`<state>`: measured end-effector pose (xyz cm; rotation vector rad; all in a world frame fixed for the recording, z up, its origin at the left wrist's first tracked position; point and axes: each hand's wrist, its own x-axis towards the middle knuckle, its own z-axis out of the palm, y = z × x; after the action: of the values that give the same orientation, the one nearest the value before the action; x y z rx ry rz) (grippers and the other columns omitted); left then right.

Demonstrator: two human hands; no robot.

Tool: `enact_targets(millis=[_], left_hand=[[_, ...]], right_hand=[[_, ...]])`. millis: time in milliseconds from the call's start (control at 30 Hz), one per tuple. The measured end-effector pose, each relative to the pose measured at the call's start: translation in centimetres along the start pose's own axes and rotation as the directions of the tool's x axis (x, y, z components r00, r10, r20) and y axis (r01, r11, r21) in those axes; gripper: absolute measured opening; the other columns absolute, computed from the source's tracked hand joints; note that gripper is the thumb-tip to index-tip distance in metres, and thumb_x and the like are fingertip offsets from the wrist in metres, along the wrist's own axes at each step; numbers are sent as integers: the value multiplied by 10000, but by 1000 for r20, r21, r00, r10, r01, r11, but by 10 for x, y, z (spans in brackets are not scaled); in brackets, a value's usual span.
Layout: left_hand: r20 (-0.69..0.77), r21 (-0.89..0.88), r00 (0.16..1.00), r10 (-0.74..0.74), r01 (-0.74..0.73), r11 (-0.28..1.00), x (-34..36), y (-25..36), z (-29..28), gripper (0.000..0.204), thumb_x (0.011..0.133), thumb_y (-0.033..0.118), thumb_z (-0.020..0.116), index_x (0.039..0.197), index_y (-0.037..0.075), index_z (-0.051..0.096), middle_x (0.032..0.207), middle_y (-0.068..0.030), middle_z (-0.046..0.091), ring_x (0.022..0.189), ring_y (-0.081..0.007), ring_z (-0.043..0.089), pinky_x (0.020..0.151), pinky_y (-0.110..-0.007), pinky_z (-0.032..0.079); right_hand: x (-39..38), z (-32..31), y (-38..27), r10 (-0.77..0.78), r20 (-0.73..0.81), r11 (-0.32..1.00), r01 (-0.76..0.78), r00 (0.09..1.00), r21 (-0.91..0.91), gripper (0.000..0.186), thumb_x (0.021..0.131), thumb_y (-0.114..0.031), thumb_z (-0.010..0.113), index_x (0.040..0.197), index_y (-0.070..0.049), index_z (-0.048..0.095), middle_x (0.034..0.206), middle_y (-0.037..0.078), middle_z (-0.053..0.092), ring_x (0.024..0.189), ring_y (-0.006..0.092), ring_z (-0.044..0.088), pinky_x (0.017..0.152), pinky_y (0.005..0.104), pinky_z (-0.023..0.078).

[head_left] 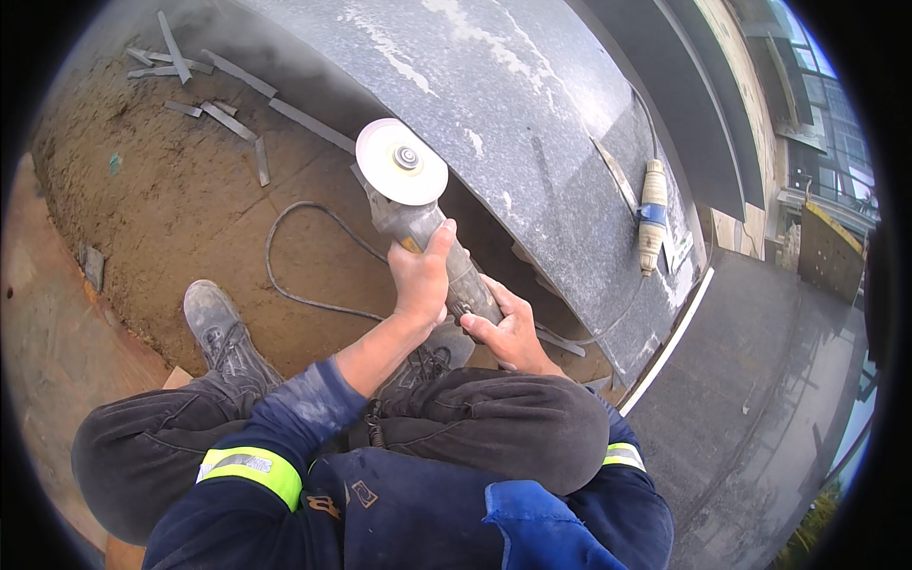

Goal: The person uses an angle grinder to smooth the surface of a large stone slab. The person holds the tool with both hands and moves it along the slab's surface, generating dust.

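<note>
Both hands are wrapped round an angle grinder [464, 281], its body dusty grey. My left hand [421, 275] grips it near the head, and my right hand [513, 331] holds the rear of the body. A white round disc [382, 163] faces up at the grinder's far end. That disc overlaps the near left edge of a grey stone slab [532, 123] with white dusty streaks; I cannot tell whether it touches the stone. Pale dust hangs along the slab's far left edge.
On the slab lie a cream cable connector [653, 223] with blue tape and a thin flat strip [616, 175]. A looped cable [270, 256] runs over brown soil [161, 209]. Several cut stone strips [228, 121] are scattered there. Dark slabs [703, 85] stand at the right.
</note>
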<state>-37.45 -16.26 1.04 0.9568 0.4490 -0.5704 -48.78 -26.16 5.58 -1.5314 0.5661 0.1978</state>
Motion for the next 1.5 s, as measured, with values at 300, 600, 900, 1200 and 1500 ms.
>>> enact_targets(millis=[300,600,900,1200,1500], left_hand=[[-7,13,1000,-3,4,1000,8,7,-2,248,928,197,719,1064,22,607,893,-76,642,699,-179,670,634,-345,576],[-9,23,1000,2,-1,1000,16,17,-3,269,921,209,726,1065,15,607,889,-82,639,698,-190,668,634,-355,577],[12,31,1000,-10,10,999,27,28,-7,273,911,220,737,1037,11,615,866,-77,637,693,-193,667,625,-353,575],[-4,12,1000,-24,25,1000,16,25,-3,229,906,176,740,1020,19,618,827,-65,637,658,-176,656,595,-337,558],[-19,-2,1000,-6,6,1000,-17,-8,2,199,922,161,714,1025,23,613,846,-61,632,675,-170,664,614,-329,566]], right_hand=[[6,7,0,-6,-7,999,6,1000,39,594,871,-161,750,1381,68,547,1189,100,661,1069,134,598,944,295,472],[15,13,-4,-27,-7,1000,27,1000,15,586,878,-176,747,1375,68,553,1166,96,671,1054,131,600,946,297,473],[26,21,-1,-84,-3,996,84,996,-10,586,889,-186,745,1382,64,547,1142,84,669,1023,128,607,917,292,479],[16,19,0,-58,-39,998,57,998,-29,592,869,-175,747,1380,55,555,1085,66,668,942,107,607,842,274,491],[-22,-3,13,65,-66,996,-69,996,-53,637,846,-200,777,1392,37,552,1078,66,672,922,104,609,813,264,490]])
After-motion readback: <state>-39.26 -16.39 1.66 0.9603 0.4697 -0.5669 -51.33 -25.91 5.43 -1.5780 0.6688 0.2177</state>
